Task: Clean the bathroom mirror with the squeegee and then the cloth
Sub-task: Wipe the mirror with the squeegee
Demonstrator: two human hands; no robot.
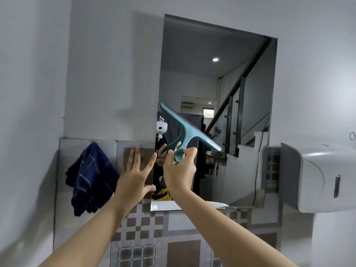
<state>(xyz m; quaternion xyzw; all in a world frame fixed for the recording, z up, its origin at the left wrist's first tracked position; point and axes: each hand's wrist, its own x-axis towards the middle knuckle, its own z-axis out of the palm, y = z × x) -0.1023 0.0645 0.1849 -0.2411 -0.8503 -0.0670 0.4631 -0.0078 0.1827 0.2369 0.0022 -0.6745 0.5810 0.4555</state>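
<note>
A tall frameless mirror (217, 78) hangs on the grey wall and reflects a staircase and a ceiling light. My right hand (179, 170) grips the handle of a teal squeegee (186, 130), whose blade lies slanted against the mirror's lower left part, high end at the left. My left hand (134, 174) rests flat with spread fingers on the tiled wall just left of the mirror's edge, holding nothing. A dark blue checked cloth (90, 180) hangs on the wall left of that hand.
A white paper towel dispenser (323, 178) juts from the wall at the right, level with the mirror's lower edge. Patterned brown and grey tiles (150, 236) cover the wall below the mirror.
</note>
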